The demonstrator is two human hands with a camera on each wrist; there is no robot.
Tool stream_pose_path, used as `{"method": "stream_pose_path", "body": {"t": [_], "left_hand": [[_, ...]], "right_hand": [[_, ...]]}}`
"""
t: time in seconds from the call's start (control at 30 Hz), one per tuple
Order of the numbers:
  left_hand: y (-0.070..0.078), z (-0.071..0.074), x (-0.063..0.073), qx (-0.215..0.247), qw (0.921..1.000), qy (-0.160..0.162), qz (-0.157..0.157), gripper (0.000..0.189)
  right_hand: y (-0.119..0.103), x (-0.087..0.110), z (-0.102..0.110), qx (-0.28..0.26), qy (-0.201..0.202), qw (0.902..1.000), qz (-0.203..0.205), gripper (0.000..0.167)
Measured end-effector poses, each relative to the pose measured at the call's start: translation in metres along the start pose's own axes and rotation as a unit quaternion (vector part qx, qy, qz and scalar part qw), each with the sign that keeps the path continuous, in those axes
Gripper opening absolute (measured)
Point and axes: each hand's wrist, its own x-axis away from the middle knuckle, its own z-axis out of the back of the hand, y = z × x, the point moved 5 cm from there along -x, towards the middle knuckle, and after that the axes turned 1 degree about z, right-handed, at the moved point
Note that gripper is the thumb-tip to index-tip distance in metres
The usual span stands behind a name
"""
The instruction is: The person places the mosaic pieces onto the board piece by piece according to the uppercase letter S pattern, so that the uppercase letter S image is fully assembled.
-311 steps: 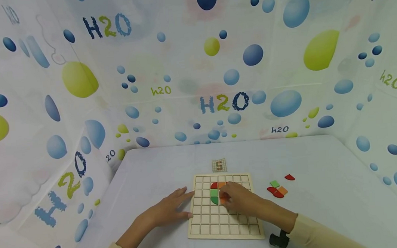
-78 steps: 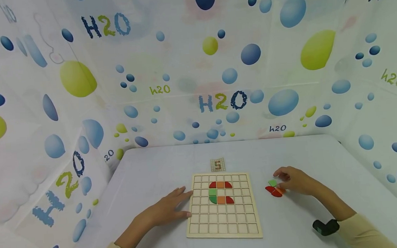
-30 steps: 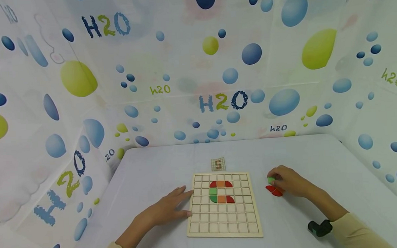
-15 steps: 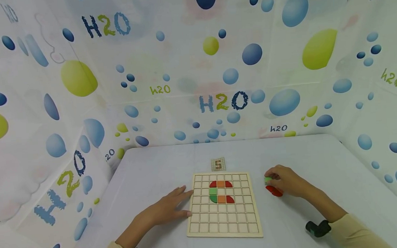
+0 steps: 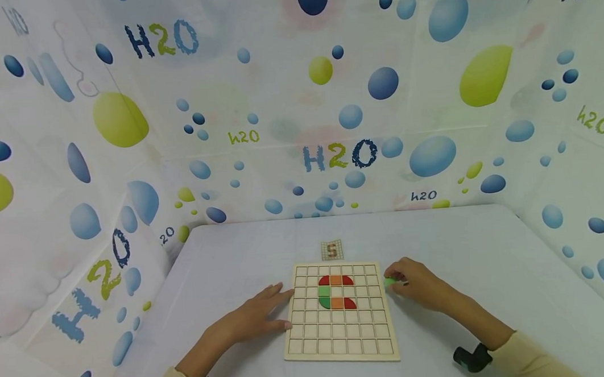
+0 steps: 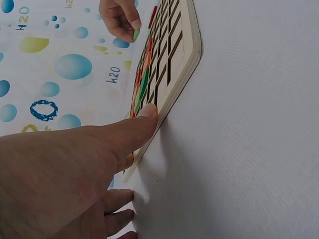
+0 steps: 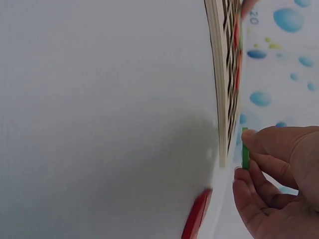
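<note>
On the white table lies a wooden grid board (image 5: 341,346). Set into its upper squares are a red quarter-round piece (image 5: 324,280), two orange squares, two more red quarter-rounds, a light green square (image 5: 324,291) and a dark green quarter-round (image 5: 324,303). My left hand (image 5: 257,315) rests at the board's left edge, thumb on the rim in the left wrist view. Just beyond the right edge, my right hand (image 5: 417,283) pinches a light green square tile (image 7: 245,149) between thumb and fingertips, held above the table. Below that hand, a red piece (image 7: 197,214) lies on the table.
Behind the board lies a small gridded card (image 5: 332,249) with an S-shaped pattern. My right hand and forearm hide the loose pieces in the head view. A cloth backdrop (image 5: 277,98) printed with dots and lettering stands behind and beside the table.
Earlier, my right hand worked over the board, where a red quarter-round now sits at lower right. It then reached the loose pieces, took the green tile and moved left with it. The left hand stayed.
</note>
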Motion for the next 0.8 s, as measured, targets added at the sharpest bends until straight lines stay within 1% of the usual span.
{"method": "stream_pose_path", "body": {"t": [0.07, 0.2, 0.33, 0.43, 0.5, 0.6, 0.7, 0.8], "left_hand": [[0.0, 0.0, 0.0, 0.001, 1.0, -0.001, 0.0, 0.078], [-0.001, -0.001, -0.001, 0.0, 1.0, -0.004, 0.001, 0.077], [-0.001, -0.003, -0.001, -0.002, 1.0, -0.005, 0.003, 0.077], [-0.002, -0.003, -0.001, 0.001, 1.0, -0.005, 0.002, 0.077], [-0.002, -0.002, -0.001, 0.005, 1.0, -0.006, -0.001, 0.078], [-0.001, -0.002, 0.0, 0.011, 0.9999, -0.006, -0.005, 0.078], [-0.001, -0.001, 0.001, 0.014, 0.9999, -0.004, -0.007, 0.078], [-0.002, -0.002, 0.0, 0.012, 0.9999, -0.002, -0.005, 0.078]], "right_hand": [[-0.007, 0.001, -0.007, -0.002, -0.008, 0.9999, 0.014, 0.02], [-0.021, 0.005, -0.021, -0.017, -0.023, 0.9991, 0.031, 0.02], [-0.037, 0.008, -0.034, -0.034, -0.044, 0.9977, 0.039, 0.021], [-0.047, 0.009, -0.044, -0.034, -0.065, 0.9961, 0.05, 0.019], [-0.053, 0.01, -0.049, -0.031, -0.076, 0.9946, 0.064, 0.016], [-0.059, 0.011, -0.052, -0.026, -0.082, 0.993, 0.081, 0.011], [-0.061, 0.013, -0.05, -0.017, -0.079, 0.9926, 0.09, 0.011], [-0.064, 0.014, -0.048, -0.03, -0.082, 0.9917, 0.094, 0.01]]}}
